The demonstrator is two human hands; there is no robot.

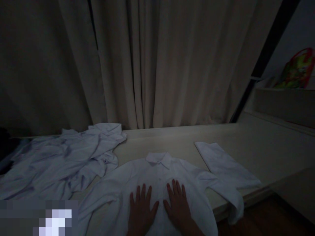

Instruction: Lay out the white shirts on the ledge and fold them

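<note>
A white collared shirt (pixel 159 177) lies front side up on a pale board surface, its collar pointing away from me. My left hand (pixel 142 206) rests flat on the left half of the shirt front, fingers spread. On the other side of the button line, my right hand (pixel 178 205) presses flat on the cloth with its fingers apart. Both sleeves stretch outward, and the right one hangs over the front edge. Right of the shirt lies a folded white garment (pixel 226 164), partly under that sleeve.
Rumpled white clothes (pixel 66 154) are heaped on the left of the board surface (pixel 167 137). Beige curtains (pixel 182 65) hang behind it. At the far right, a red and green bag (pixel 297 70) sits on a ledge (pixel 283 101). Brown floor (pixel 261 216) shows at lower right.
</note>
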